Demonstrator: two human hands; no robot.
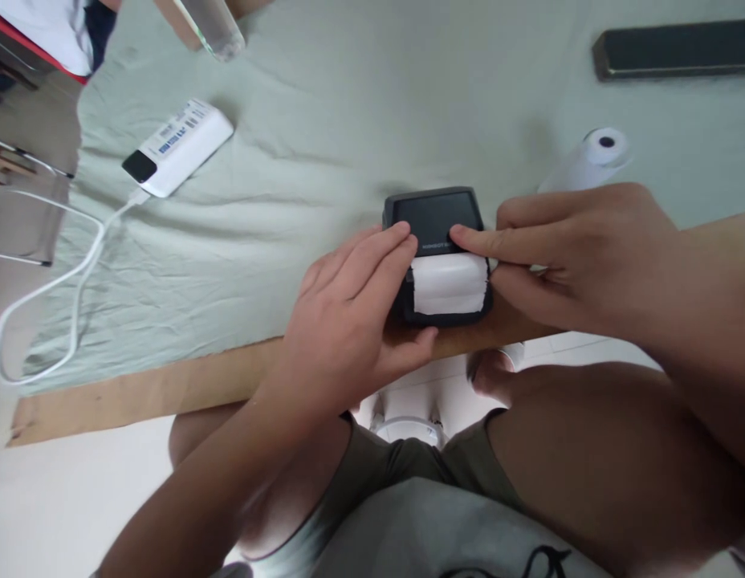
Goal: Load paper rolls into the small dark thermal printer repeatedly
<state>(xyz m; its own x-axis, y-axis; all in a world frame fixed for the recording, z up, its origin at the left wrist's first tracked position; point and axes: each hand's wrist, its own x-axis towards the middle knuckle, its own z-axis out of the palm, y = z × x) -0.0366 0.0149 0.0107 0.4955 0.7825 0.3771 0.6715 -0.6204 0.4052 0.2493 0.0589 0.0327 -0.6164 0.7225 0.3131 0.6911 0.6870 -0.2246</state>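
A small black printer-like device (436, 215) sits at the table's front edge, with white paper (449, 283) coming out across its front. My left hand (354, 313) is wrapped round its left side, fingers on the top and thumb at the front edge. From the right, my right hand (565, 257) touches the top with its index fingertip, while its other fingers are curled by the device's right side. Behind the right hand lies a white paper roll (598, 156) with a dark core.
A white power bank (180, 148) with a white cable (77, 277) lies at the left. A clear container (213, 28) stands at the back, and a long dark case (679, 50) at the back right. The wooden table edge (149, 393) runs in front, above my legs.
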